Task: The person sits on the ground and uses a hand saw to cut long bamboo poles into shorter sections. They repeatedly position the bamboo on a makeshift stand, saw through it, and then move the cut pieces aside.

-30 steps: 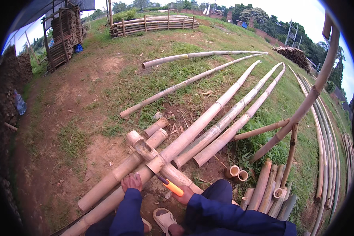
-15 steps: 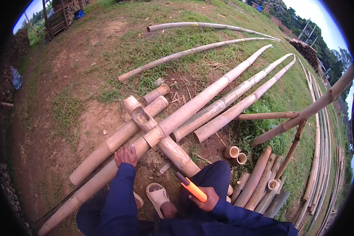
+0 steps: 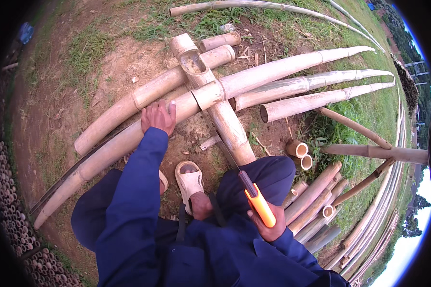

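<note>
Risks, as judged from the present positions.

1. The long culm (image 3: pixel 129 138) lies slantwise across the dirt (image 3: pixel 57 110), propped near its cut end on a short cross log (image 3: pixel 225 119). It rests on a rounded support only. If the saw binds, the culm could roll or slide off the log toward the sandalled foot (image 3: pixel 189 179), which sits just beside the log's near end.
2. The left hand (image 3: pixel 158 117) presses flat on the culm, fingers spread, not wrapped around it. It lies near the blade's line. A jump of the blade out of its groove could carry the teeth toward those fingers.
3. The saw (image 3: pixel 234 167) is gripped by its orange handle in the closed right hand (image 3: pixel 268 222), close above the knee. The blade runs from there up to the culm beside a node ring. A hard pull stroke could bring the blade back at the leg.
4. Loose offcuts (image 3: pixel 299 155) and stacked poles (image 3: pixel 316 196) lie near the right leg; a poor footing if the person shifts.

Condition of the culm: pale tan, dry-looking, smooth-skinned, with raised node rings. Its upper section joins a tapering run toward the grass (image 3: pixel 354 110). No split is visible. Depth of the saw cut cannot be told.
</note>
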Available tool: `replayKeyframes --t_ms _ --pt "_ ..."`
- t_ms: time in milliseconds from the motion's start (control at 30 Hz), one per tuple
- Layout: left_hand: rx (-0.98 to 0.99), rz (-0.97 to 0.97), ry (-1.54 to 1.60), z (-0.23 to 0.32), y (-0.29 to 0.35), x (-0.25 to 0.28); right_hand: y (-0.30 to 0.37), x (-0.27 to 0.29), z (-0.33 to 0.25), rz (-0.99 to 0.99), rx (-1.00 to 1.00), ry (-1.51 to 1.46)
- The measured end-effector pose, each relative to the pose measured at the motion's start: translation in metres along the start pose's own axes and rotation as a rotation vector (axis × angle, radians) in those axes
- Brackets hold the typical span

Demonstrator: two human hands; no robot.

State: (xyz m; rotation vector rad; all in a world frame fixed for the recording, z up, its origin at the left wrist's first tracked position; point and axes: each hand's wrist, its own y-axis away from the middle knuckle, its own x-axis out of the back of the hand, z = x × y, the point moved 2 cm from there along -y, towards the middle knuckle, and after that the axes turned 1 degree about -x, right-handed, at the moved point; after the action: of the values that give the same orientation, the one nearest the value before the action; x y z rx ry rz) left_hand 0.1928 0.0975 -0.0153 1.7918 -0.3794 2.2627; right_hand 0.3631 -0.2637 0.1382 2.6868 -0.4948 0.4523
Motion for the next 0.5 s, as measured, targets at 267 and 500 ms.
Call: replayKeyframes --t_ms 267,500 --pt "-0.018 -0.051 0.039 0.014 -0.011 0.001 -0.197 -0.079 0.030 0.026 0.205 0.005" --pt "-0.010 -0.017 -0.017 -0.003 -0.004 -0.006 -0.033 -0.008 0.012 -0.060 0.015 0.038"
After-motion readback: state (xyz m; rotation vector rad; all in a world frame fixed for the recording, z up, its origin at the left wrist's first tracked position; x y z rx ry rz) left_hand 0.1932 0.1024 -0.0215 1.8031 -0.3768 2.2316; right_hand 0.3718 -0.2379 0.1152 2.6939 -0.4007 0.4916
